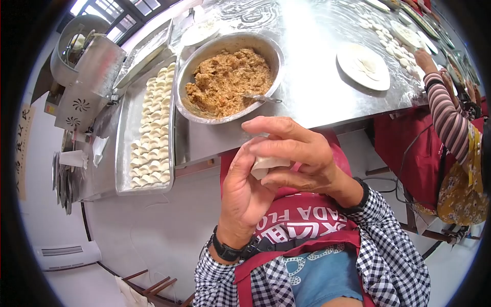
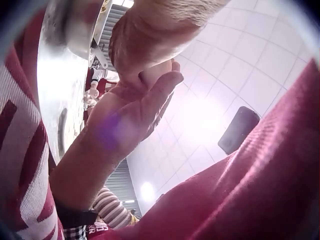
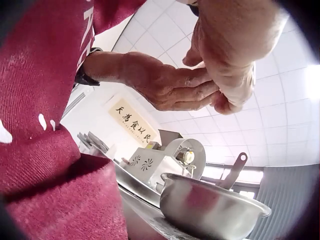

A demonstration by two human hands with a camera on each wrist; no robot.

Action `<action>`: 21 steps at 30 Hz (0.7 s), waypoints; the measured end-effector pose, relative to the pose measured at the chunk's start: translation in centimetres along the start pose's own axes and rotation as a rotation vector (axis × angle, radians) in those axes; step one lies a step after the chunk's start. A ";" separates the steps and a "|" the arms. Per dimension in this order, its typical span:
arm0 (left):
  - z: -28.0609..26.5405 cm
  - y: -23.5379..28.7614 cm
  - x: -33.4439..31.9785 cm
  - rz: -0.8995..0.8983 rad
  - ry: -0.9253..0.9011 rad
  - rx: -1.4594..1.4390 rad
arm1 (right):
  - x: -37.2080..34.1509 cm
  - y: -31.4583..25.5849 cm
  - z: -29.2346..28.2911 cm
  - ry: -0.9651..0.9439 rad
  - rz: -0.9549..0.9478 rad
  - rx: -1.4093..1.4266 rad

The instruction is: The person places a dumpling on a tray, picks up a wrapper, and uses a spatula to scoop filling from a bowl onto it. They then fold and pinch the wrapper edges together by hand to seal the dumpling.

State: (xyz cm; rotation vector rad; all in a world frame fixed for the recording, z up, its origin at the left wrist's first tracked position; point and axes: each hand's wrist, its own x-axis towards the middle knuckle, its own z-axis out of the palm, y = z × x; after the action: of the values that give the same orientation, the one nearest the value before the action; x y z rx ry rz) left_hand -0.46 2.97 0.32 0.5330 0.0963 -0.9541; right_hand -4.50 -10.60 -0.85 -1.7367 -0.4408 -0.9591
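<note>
Both hands meet over a white piece of dough (image 1: 270, 162) in front of the apron in the head view. The left hand (image 1: 241, 198) cups it from the left, thumb and fingers against its upper edge. Bent fingers of the right hand (image 1: 303, 159) close over it from the right and hide much of it. In the left wrist view, part of the dough (image 2: 156, 75) shows between the left hand (image 2: 160, 32) and the right hand (image 2: 117, 117). The right wrist view has the right hand (image 3: 232, 42) touching the left hand (image 3: 162, 84), the dough hidden.
A steel bowl of brown filling (image 1: 232, 77) with a spoon handle stands ahead, beside a tray (image 1: 123, 153) of shaped dumplings in rows. A white plate (image 1: 350, 71) with wrappers lies to the right. Another person's striped sleeve (image 1: 450, 120) reaches over the table at far right.
</note>
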 end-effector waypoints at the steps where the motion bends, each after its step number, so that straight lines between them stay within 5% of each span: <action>1: -0.2 0.1 0.1 -0.011 -0.106 -0.004 | -0.4 0.3 -0.2 -0.050 0.013 0.064; 2: -0.4 0.2 0.1 -0.022 -0.212 -0.008 | -0.7 0.6 -0.3 -0.100 0.025 0.129; 5: -0.3 0.2 0.3 -0.012 -0.193 -0.004 | -1.0 0.5 0.6 0.040 0.130 0.241; 14: -0.6 0.2 0.6 0.020 -0.134 0.164 | -1.3 0.5 -0.5 -0.054 0.268 0.342; 21: 0.7 0.4 0.5 -0.030 -0.100 0.314 | -1.0 0.5 -1.1 -0.115 0.156 0.152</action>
State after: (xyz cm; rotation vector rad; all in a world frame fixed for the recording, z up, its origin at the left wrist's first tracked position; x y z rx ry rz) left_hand 0.00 2.49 0.89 0.7729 -0.1387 -1.0298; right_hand -5.19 -11.60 -1.82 -1.6660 -0.4338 -0.6992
